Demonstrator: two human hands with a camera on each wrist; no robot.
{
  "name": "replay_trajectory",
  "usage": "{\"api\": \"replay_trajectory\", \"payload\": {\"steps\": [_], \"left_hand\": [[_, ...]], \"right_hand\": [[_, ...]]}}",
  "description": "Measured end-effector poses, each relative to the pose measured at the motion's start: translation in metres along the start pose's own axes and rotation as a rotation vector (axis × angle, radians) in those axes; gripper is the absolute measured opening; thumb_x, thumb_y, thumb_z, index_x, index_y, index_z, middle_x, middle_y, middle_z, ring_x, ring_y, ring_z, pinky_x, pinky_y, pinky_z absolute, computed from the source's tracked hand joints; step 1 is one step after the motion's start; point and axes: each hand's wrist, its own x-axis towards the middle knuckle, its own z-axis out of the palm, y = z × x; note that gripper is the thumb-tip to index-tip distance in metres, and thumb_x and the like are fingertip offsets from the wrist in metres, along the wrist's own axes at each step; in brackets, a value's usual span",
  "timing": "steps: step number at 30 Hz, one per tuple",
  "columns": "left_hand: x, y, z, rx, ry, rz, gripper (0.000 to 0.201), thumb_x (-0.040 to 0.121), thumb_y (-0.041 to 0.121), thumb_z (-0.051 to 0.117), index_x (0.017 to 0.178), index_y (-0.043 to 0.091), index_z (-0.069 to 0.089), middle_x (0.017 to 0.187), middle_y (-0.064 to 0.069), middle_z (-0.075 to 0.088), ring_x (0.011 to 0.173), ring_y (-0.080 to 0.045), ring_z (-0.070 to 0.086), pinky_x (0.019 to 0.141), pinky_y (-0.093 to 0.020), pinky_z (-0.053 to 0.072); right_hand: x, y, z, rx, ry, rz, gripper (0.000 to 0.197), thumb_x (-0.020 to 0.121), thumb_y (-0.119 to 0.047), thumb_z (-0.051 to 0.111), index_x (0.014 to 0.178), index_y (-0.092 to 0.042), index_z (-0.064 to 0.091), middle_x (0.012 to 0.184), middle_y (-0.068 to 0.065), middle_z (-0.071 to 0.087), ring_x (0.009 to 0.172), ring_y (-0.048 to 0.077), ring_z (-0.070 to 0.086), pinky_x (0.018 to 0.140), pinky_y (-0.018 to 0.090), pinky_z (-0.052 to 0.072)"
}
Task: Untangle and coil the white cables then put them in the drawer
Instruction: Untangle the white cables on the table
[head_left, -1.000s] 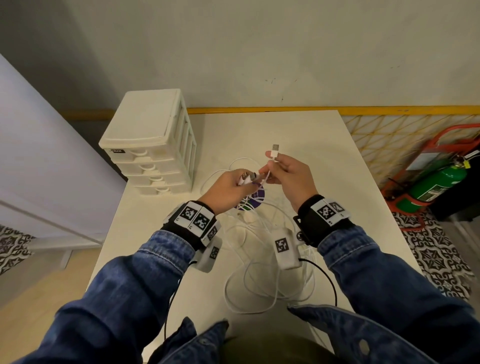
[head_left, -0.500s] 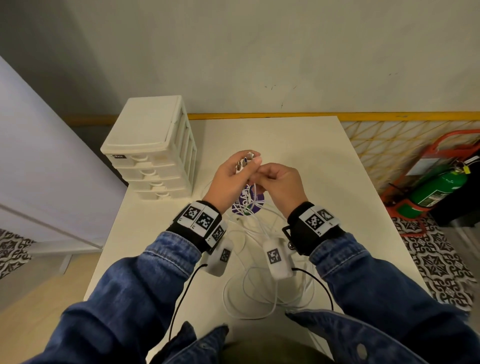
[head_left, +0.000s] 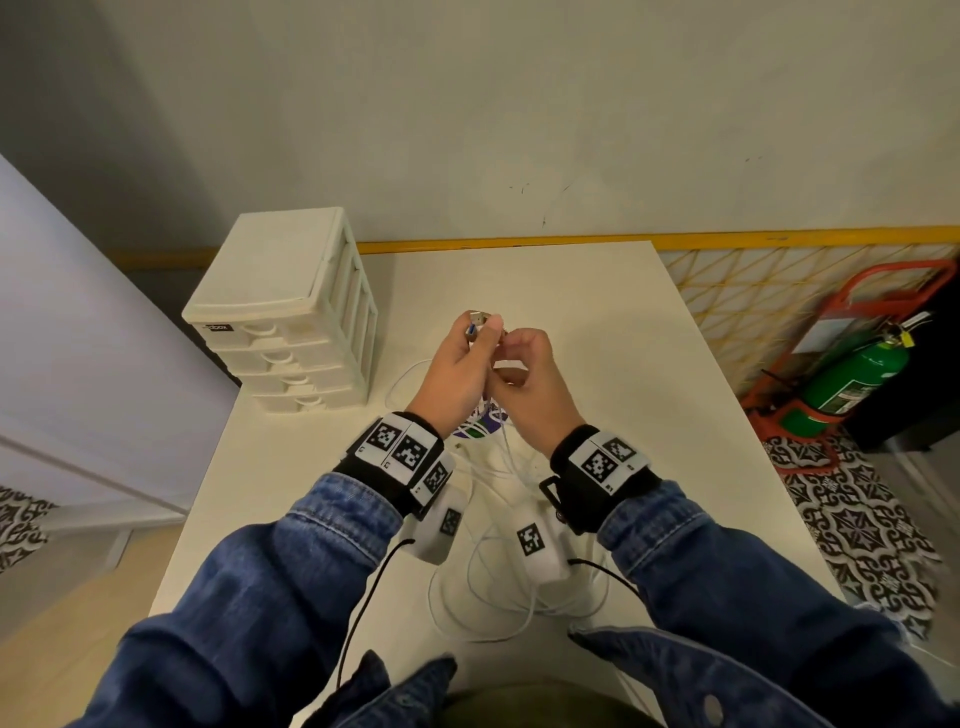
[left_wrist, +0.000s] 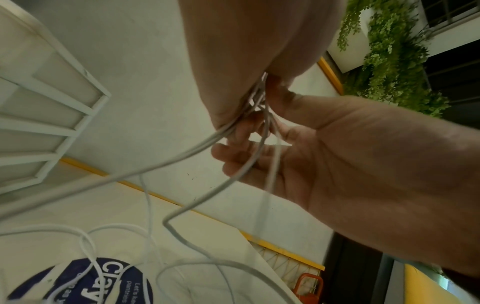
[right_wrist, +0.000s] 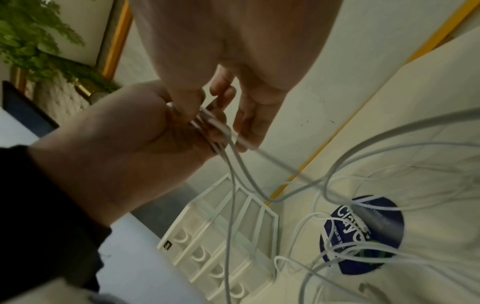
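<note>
Nearest the body, loose loops of the white cables (head_left: 498, 597) lie on the white table (head_left: 613, 332), some across a round blue sticker (right_wrist: 369, 232). Above them, raised, the left hand (head_left: 457, 374) grips several cable ends, USB plugs (head_left: 477, 319) sticking up past its fingers. The right hand (head_left: 530, 389), touching it, pinches strands of that bunch. Farther left stands the closed white drawer unit (head_left: 291, 312).
</note>
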Motion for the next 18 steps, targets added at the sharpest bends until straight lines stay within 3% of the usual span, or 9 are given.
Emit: {"api": "replay_trajectory", "payload": {"steps": [4,7,8,11,12,14,16,18], "left_hand": [[-0.006,0.004,0.009,-0.027,0.032,-0.045,0.019,0.101,0.033,0.042,0.093,0.023,0.056,0.080,0.008,0.056,0.067,-0.009,0.054,0.058,-0.024,0.043],[-0.009,0.008,0.019,0.002,0.104,-0.033,0.027,0.100,0.035,0.042,0.104,0.014,0.057,0.090,0.003,0.058,0.063,-0.010,0.051,0.053,-0.025,0.041],[-0.011,0.010,0.022,0.012,0.122,-0.007,0.027,0.100,0.035,0.041,0.103,0.013,0.055,0.090,0.001,0.057,0.057,-0.010,0.050,0.047,-0.025,0.040],[-0.019,0.017,0.034,-0.043,0.138,0.058,0.022,0.102,0.033,0.038,0.090,0.018,0.049,0.075,0.002,0.054,0.047,-0.014,0.048,0.035,-0.023,0.035],[-0.020,0.018,0.037,-0.065,0.147,0.072,0.023,0.102,0.033,0.037,0.088,0.017,0.047,0.071,0.002,0.052,0.048,-0.015,0.048,0.035,-0.023,0.035],[-0.019,0.020,0.040,-0.037,0.198,0.128,0.028,0.103,0.031,0.036,0.084,0.012,0.044,0.064,0.000,0.048,0.051,-0.009,0.045,0.042,-0.021,0.040],[-0.018,0.022,0.039,-0.031,0.236,0.198,0.030,0.103,0.028,0.033,0.084,0.007,0.044,0.058,0.000,0.045,0.055,-0.008,0.045,0.057,-0.015,0.042],[-0.018,0.024,0.036,-0.069,0.265,0.218,0.034,0.104,0.031,0.029,0.086,0.007,0.046,0.053,0.002,0.046,0.059,-0.013,0.050,0.064,-0.016,0.043]], "right_hand": [[-0.010,-0.006,-0.006,0.136,-0.123,0.001,0.058,0.088,0.004,0.051,0.133,-0.023,0.027,0.121,0.005,0.054,0.084,0.015,0.065,0.074,0.039,0.054],[-0.012,-0.003,-0.016,0.172,-0.145,0.076,0.080,0.088,0.006,0.049,0.147,-0.025,0.004,0.118,0.002,0.054,0.080,0.011,0.063,0.072,0.033,0.054],[-0.013,-0.004,-0.021,0.162,-0.168,0.089,0.080,0.088,0.005,0.049,0.147,-0.027,0.003,0.111,0.004,0.057,0.076,0.013,0.062,0.070,0.030,0.053],[-0.015,-0.006,-0.037,0.009,-0.298,-0.006,0.044,0.092,-0.006,0.050,0.130,-0.024,0.040,0.080,0.017,0.062,0.067,0.019,0.058,0.072,0.038,0.050],[-0.015,-0.006,-0.042,-0.037,-0.328,-0.019,0.029,0.092,-0.009,0.051,0.120,-0.018,0.048,0.074,0.015,0.061,0.067,0.018,0.058,0.075,0.039,0.050],[-0.020,-0.007,-0.048,-0.073,-0.398,-0.023,0.011,0.094,-0.013,0.051,0.104,-0.015,0.054,0.070,0.004,0.060,0.065,0.009,0.059,0.075,0.029,0.050],[-0.028,-0.005,-0.050,-0.087,-0.456,-0.047,0.014,0.094,-0.008,0.049,0.089,-0.020,0.054,0.073,-0.002,0.058,0.065,-0.004,0.057,0.072,0.017,0.046],[-0.034,0.002,-0.051,-0.063,-0.469,-0.060,0.020,0.095,-0.007,0.047,0.087,-0.024,0.053,0.080,-0.004,0.058,0.073,-0.005,0.058,0.076,0.016,0.046]]}}
